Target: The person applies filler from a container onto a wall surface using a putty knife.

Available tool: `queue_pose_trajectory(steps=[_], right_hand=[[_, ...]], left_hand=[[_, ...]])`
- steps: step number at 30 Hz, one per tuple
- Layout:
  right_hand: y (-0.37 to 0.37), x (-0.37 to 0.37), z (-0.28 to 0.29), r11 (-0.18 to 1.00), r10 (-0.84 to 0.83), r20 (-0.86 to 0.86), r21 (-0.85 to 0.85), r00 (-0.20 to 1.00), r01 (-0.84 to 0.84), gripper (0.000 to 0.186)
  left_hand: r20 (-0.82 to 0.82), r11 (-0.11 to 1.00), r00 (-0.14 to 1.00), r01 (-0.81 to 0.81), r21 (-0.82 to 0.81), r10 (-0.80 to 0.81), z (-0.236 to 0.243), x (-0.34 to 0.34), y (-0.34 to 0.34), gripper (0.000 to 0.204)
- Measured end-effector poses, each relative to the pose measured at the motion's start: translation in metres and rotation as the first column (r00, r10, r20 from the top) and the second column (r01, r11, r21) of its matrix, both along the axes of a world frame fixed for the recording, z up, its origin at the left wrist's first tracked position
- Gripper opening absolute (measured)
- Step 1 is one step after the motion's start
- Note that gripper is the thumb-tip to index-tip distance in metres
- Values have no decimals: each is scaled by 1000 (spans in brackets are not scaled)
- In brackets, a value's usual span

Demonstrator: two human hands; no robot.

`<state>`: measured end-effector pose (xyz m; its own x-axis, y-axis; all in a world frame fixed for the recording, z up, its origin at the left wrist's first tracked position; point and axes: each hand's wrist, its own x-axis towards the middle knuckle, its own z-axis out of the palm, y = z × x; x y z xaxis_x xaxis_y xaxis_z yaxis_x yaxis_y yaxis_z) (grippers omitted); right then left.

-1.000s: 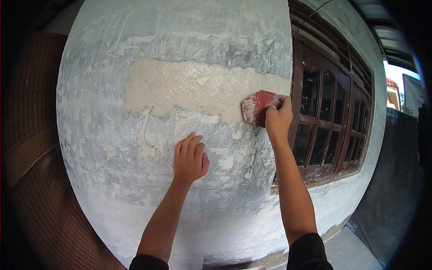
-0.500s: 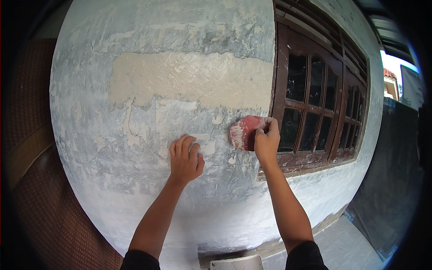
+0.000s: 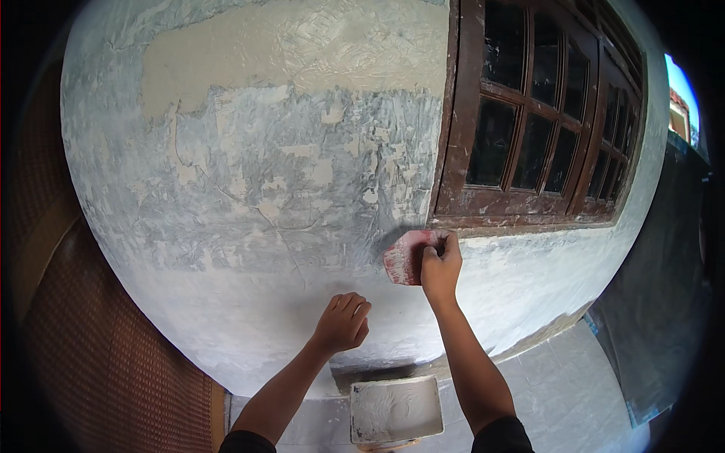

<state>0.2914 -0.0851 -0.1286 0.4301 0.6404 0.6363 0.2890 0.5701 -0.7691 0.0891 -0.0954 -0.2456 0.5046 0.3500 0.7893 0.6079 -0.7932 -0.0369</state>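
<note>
In my right hand [image 3: 442,266] is a red putty spreader [image 3: 405,259], pinched between thumb and fingers and smeared with whitish putty. It is at the wall just below the window's lower left corner; whether its edge touches the wall I cannot tell. My left hand [image 3: 343,323] is loosely curled, fingers together and nothing seen in them, in front of the lower wall. The wall [image 3: 249,196] is patchy grey and white, with a broad beige putty patch [image 3: 226,53] across its upper part. Below my hands stands a rectangular tub [image 3: 355,415] of pale putty.
A dark brown wooden window [image 3: 491,198] with glass panes is set into the wall at right. Brown woven matting [image 3: 113,355] hangs along the left. Grey tiled floor [image 3: 559,385] lies below, and a dark sheet [image 3: 642,302] stands at far right.
The view has tilted down, bringing the putty tub into sight. My right hand has lowered the spreader from beside the window to below its corner. My left hand has dropped and curled its fingers.
</note>
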Motion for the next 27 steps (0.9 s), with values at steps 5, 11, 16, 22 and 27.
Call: queue_pose_trajectory(steps=[5,11,16,22,27], right_hand=[[-4,10,-81,989,3,-111,-147,994,-20,23],[-16,26,-180,922,-130,-53,-374,990,101,28],[-43,46,-276,744,-179,87,-640,980,193,27],[-93,73,-390,532,-186,100,-826,977,186,24],[-123,74,-447,438,-171,158,-872,972,219,23]], left_hand=[[-12,975,1000,22,-221,-26,-66,18,-21,31],[-123,856,992,-57,-514,-8,-142,41,-40,36],[-205,707,979,-153,-690,11,-220,41,-65,38],[-245,550,969,-183,-815,-40,-285,43,-105,37],[-286,489,957,-228,-842,-47,-332,40,-125,38]])
